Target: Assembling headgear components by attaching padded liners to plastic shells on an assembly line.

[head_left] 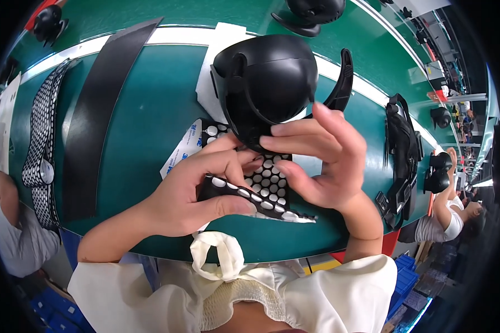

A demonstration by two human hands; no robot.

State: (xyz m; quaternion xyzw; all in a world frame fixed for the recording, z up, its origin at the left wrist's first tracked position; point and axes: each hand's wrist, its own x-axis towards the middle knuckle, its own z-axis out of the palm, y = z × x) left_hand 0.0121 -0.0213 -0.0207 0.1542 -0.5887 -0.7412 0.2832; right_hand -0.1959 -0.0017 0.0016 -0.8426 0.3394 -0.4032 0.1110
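Note:
A glossy black dome-shaped plastic housing [278, 72] with curved arms rests in front of me on the table. My left hand [197, 186] is closed, its thumb and fingers pinching the folded edge of a black sheet of round white pads [266, 180]. That hand's fingertips reach up near the lower part of the housing. My right hand [330, 158] is open, fingers stretched out, with fingertips at the housing's lower edge. Between the two hands the sheet curls, and I cannot make out anything small at the fingertips. White backing paper with blue print [180, 150] shows beside my left hand.
On the green table [144, 122] a flat black strip [103, 116] and another dotted sheet [41, 127] lie to the left. Black straps with buckles [400, 161] lie at the right. Another black housing [316, 10] stands beyond a white ledge. Other people sit on both sides.

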